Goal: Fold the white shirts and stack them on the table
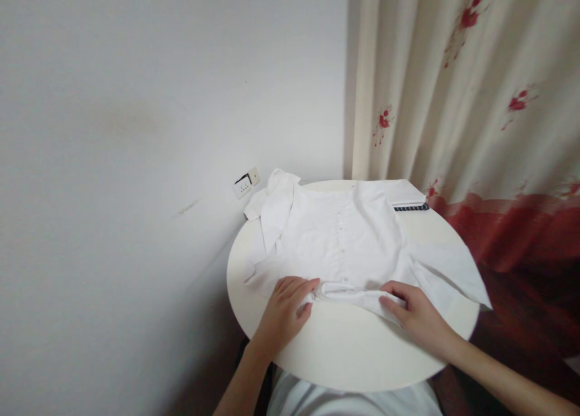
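Observation:
A white button-up shirt [312, 234] lies spread on a round white table [353, 349], its row of buttons running toward me. One sleeve bunches at the far left; another part of the cloth drapes over the table's right edge. At the near edge the hem is bunched into a fold. My left hand [289, 304] is closed on the left part of that fold, thumb below and fingers above. Farther right, my right hand [410, 307] pinches the same hem between thumb and fingers.
A dark spiral-like strip [411, 208] shows by the shirt at the back right of the table. The wall [136, 162] with a power socket [243, 187] stands close on the left. A curtain [421, 89] with red flowers hangs behind on the right.

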`<control>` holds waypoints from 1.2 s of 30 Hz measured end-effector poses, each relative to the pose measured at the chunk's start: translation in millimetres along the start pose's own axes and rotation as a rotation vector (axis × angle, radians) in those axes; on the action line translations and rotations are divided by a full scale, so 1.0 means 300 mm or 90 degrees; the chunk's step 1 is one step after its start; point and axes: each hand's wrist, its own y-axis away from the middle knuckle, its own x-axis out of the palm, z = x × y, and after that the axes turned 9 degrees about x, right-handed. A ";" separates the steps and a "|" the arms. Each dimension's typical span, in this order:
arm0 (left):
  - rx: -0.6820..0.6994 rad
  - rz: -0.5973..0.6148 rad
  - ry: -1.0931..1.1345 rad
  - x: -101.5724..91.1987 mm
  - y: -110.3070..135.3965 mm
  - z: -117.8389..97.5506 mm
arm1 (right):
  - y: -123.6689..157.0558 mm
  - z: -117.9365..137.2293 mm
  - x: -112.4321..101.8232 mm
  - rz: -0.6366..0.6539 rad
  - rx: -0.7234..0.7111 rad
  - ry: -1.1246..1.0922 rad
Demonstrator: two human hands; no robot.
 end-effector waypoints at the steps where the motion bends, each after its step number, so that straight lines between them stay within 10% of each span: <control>1: 0.004 -0.001 0.000 0.001 -0.006 0.001 | -0.001 0.005 -0.001 -0.006 0.001 -0.001; 14: -0.103 0.001 0.148 -0.070 -0.014 0.046 | -0.025 0.030 -0.016 -0.059 -0.071 0.054; 23: -0.032 0.133 0.178 -0.106 0.076 0.036 | 0.059 -0.031 -0.055 0.039 -0.453 0.288; 36: 0.092 0.092 0.058 -0.100 0.158 -0.032 | 0.099 -0.058 -0.160 -0.063 -0.400 0.461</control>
